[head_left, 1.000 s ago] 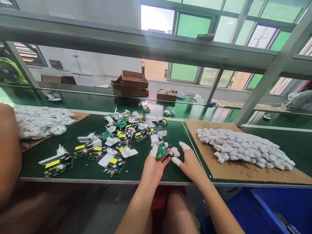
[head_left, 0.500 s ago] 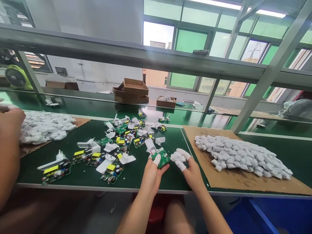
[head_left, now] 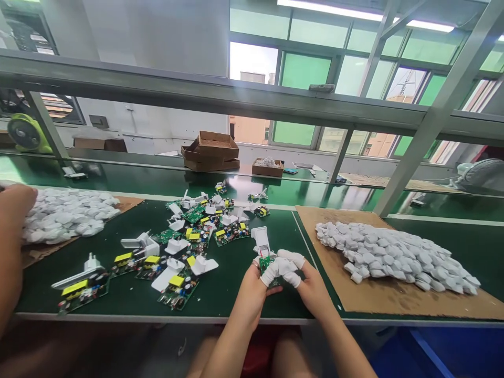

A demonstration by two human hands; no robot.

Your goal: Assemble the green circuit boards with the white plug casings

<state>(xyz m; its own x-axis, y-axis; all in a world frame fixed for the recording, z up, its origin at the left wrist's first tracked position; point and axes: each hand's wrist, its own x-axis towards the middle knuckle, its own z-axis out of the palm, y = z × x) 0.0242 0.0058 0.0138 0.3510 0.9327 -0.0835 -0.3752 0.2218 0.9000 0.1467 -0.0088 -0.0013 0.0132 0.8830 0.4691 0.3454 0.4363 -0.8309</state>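
Observation:
My left hand [head_left: 255, 291] and my right hand [head_left: 309, 286] meet over the green mat, both with white finger cots. The left hand grips a green circuit board [head_left: 266, 261] with a white plug piece [head_left: 261, 239] sticking up from it. The right hand's fingers press a small white plastic part [head_left: 284, 265] against that board. A scatter of circuit boards with yellow parts [head_left: 205, 228] and white plug shells lies just left of my hands.
A heap of white plastic caps [head_left: 389, 254] rests on a cardboard sheet [head_left: 394, 302] at the right. Another white heap [head_left: 66, 212] lies at the left, where another person's arm [head_left: 10, 247] reaches. Cardboard boxes [head_left: 210, 149] stand on the far bench. A blue bin [head_left: 452, 349] sits below right.
My right hand picked the small white part off the mat and brought it to the board in my left hand. Both hands have closed together and the board now stands more upright.

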